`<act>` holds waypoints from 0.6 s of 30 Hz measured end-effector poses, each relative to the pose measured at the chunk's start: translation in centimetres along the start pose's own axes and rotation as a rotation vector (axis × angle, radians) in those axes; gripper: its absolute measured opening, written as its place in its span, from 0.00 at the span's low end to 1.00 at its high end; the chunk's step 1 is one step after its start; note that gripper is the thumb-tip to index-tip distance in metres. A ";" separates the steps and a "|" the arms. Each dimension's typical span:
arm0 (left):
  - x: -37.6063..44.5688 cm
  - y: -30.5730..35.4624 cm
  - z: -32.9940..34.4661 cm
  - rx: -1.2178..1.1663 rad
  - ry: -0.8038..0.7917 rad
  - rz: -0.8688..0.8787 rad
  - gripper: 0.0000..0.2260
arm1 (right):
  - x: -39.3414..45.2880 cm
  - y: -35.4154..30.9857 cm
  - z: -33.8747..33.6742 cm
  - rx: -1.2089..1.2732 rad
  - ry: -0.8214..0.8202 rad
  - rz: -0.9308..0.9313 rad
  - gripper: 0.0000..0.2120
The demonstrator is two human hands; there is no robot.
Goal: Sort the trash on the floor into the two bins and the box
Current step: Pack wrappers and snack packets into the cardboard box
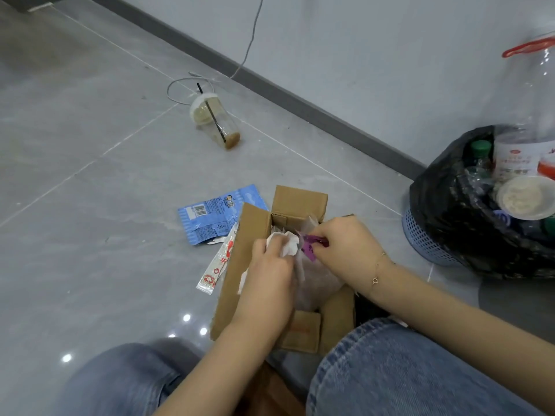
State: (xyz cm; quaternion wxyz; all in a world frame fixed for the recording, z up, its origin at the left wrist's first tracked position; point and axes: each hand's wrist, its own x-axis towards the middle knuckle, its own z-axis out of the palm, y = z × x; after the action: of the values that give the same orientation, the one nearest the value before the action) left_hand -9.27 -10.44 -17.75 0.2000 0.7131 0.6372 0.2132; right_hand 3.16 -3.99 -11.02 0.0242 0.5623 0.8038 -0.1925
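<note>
An open cardboard box [300, 202] stands on the floor between my knees, with paper and plastic trash inside. Over its opening, my left hand [267, 277] grips a crumpled white tissue [285, 243]. My right hand [345, 247] pinches a purple wrapper [309, 249] just beside the tissue. A blue snack bag [210, 216] and a white-and-red chopstick sleeve [217, 265] lie on the floor left of the box. A plastic cup [214, 121] with a black straw lies on its side farther away. A blue bin [426, 238] lined with a black bag stands at the right.
The bin holds plastic bottles and a round container [525, 199], with a large clear jug [534, 100] on top. A grey cable [249, 46] runs down the wall to the floor behind the cup. A dark baseboard [300, 100] edges the grey tiled floor.
</note>
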 end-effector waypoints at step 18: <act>-2.1 -1.3 0.3 -0.150 0.067 -0.183 0.26 | 0.9 -1.7 3.3 -0.138 -0.086 -0.099 0.13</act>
State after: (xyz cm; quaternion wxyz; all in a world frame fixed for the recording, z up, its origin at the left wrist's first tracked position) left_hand -10.37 -12.38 -18.86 0.2500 0.6275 0.6881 0.2650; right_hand 0.65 -4.78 -13.78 0.0879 0.5103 0.8401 -0.1616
